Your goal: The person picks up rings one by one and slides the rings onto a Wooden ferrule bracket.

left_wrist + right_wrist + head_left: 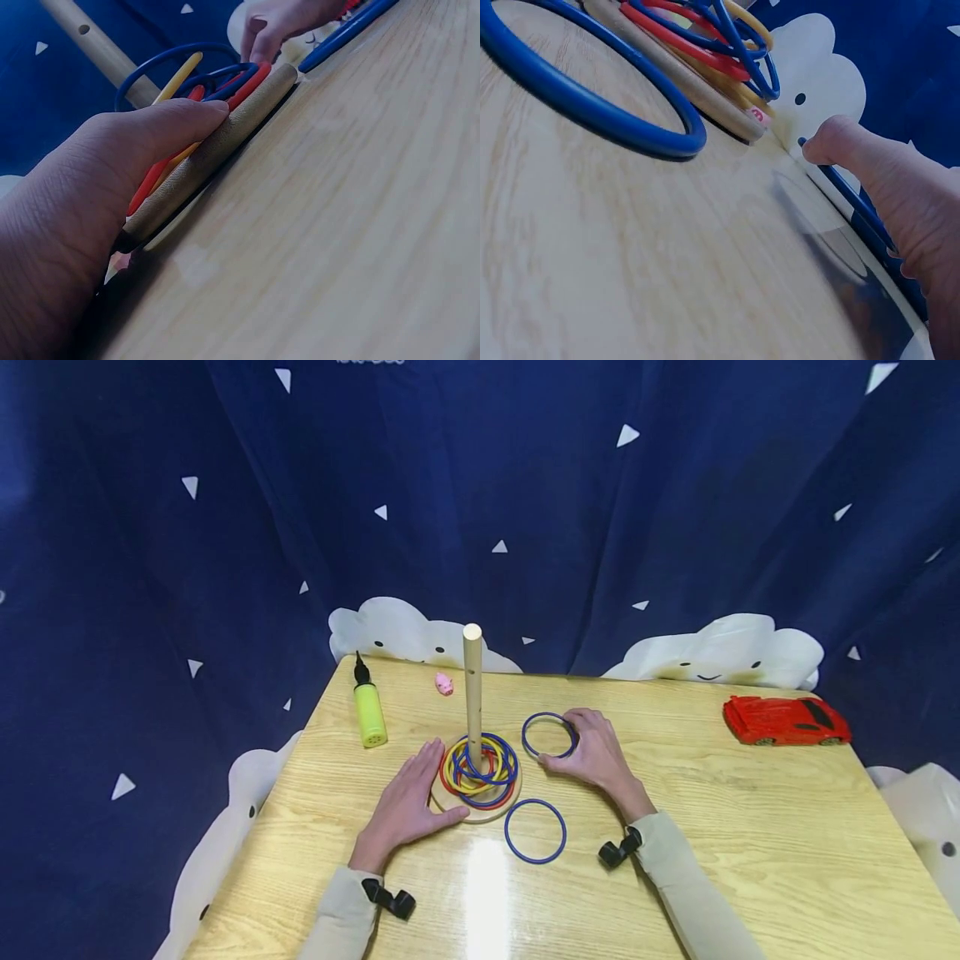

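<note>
A wooden peg [474, 693] stands upright on a round wooden base [491, 814], with several red, yellow and blue rings [480, 770] piled loosely around its foot. My left hand [405, 797] lies against the base's left side, fingers extended, its thumb [187, 120] resting on the front rim. To the right of the peg, my right hand [592, 752] pinches a blue ring [529, 745] between thumb and fingers. That ring is raised off the table, its shadow showing below in the right wrist view. Another blue ring [536, 832] lies flat in front, just right of the base.
On the wooden table [712, 852], a yellow-green hand pump [371, 714] with a black nozzle lies at the back left. A small pink pig toy [444, 683] sits behind the peg. At the far right is a red toy car [787, 721]. A dark blue curtain [525, 468] hangs behind.
</note>
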A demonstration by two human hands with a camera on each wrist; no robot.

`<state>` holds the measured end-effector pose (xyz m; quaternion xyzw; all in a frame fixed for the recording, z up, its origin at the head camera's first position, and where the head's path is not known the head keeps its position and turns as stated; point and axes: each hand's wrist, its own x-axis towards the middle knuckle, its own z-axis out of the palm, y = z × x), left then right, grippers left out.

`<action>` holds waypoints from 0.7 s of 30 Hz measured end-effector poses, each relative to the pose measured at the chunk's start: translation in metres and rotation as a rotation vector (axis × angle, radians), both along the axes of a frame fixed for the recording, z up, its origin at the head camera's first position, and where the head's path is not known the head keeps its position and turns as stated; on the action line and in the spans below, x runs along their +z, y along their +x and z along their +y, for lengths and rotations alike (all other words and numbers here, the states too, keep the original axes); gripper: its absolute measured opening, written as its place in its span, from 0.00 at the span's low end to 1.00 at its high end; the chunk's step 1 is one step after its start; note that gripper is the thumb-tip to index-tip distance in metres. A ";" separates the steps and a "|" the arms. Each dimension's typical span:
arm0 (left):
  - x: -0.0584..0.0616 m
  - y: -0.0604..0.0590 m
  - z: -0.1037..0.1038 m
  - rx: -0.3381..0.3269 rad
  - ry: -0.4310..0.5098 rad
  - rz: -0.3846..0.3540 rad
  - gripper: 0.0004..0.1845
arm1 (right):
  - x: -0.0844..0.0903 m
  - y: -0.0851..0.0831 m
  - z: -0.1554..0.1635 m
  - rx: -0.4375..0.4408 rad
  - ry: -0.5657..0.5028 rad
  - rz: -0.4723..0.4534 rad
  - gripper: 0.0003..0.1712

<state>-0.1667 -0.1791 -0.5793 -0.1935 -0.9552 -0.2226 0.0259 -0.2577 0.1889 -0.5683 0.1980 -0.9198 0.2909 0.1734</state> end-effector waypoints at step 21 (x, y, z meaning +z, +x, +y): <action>0.004 0.001 0.000 -0.003 0.013 -0.002 0.66 | 0.109 0.004 -0.010 0.116 -0.007 0.123 0.50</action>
